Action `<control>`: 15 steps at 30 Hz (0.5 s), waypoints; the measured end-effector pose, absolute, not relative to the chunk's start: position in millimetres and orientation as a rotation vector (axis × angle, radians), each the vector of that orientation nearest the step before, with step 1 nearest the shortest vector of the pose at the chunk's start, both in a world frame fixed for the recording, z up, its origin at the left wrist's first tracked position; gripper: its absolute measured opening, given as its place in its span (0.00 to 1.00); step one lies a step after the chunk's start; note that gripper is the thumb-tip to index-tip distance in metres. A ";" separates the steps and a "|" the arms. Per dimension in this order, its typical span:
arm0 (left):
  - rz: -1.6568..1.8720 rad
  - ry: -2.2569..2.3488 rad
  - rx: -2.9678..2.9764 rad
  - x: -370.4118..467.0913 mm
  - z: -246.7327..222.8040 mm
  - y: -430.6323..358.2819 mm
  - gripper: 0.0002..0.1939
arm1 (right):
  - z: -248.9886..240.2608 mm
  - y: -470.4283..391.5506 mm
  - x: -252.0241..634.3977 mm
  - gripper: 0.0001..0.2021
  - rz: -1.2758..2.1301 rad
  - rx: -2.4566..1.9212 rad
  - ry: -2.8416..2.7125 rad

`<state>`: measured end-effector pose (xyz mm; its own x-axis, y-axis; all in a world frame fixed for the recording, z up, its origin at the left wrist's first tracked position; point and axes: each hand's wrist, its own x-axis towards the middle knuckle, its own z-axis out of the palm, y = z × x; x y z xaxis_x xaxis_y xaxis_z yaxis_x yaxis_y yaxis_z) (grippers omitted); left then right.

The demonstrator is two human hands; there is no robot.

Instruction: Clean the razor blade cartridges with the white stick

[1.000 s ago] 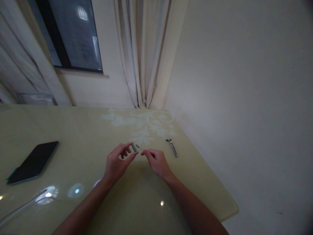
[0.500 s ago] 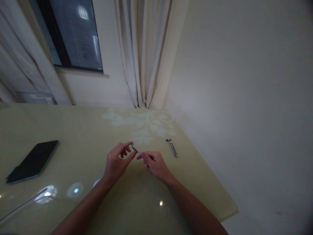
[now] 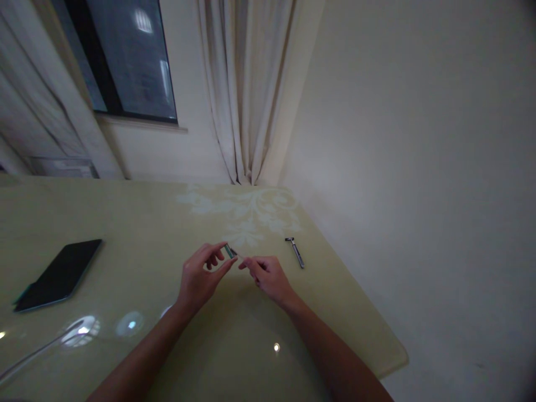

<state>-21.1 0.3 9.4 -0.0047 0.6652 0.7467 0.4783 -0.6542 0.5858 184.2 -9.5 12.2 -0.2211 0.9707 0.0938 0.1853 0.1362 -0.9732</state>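
Between thumb and fingertips, my left hand [image 3: 202, 274] pinches a small dark and green piece [image 3: 229, 251] above the table. My right hand [image 3: 267, 277] is closed just to its right, its fingers round a thin light stick-like thing whose dark end [image 3: 234, 253] meets or nearly meets the green piece. Most of that thin thing is hidden by my fingers. A razor [image 3: 296, 252] lies on the table beyond my right hand, its head toward the back.
The glossy pale green table [image 3: 142, 223] has a leaf pattern near its back edge. A black tablet or folder [image 3: 61, 274] lies at the left, and a pale cable [image 3: 36, 352] runs at the lower left. A wall stands along the right.
The green piece in my left hand shows more of its face, and a dark end is now visible beside it. My right hand has shifted slightly right.
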 end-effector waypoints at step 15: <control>1.706 1.192 2.102 -21.9 12.6 -1.4 0.16 | 20.4 -13.0 188.5 0.31 1.110 -1.145 -1.668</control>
